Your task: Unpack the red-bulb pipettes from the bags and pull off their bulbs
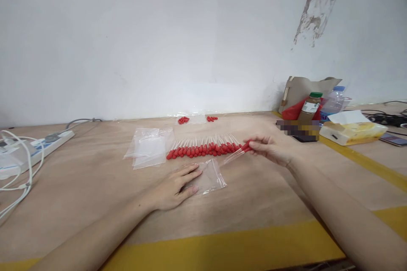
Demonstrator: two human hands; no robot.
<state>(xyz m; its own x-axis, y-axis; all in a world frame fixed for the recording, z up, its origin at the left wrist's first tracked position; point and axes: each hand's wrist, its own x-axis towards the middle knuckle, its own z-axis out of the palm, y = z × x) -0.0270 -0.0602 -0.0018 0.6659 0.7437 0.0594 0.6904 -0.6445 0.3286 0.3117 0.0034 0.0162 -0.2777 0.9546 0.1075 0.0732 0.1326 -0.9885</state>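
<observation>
My left hand (176, 185) lies flat with fingers spread on a small clear plastic bag (210, 178) on the wooden table (95, 186). My right hand (269, 149) pinches the red bulbs of a few droppers (237, 155), whose clear stems point down toward the bag's mouth. Behind them a row of several red-bulbed droppers (203, 147) lies side by side on the table.
A stack of empty clear bags (146, 146) lies left of the row. Two filled small bags (197, 119) rest near the wall. A power strip with white cables (34, 148) is at the far left. A bottle (310, 108), paper bag and tissue box (352, 131) stand at the right.
</observation>
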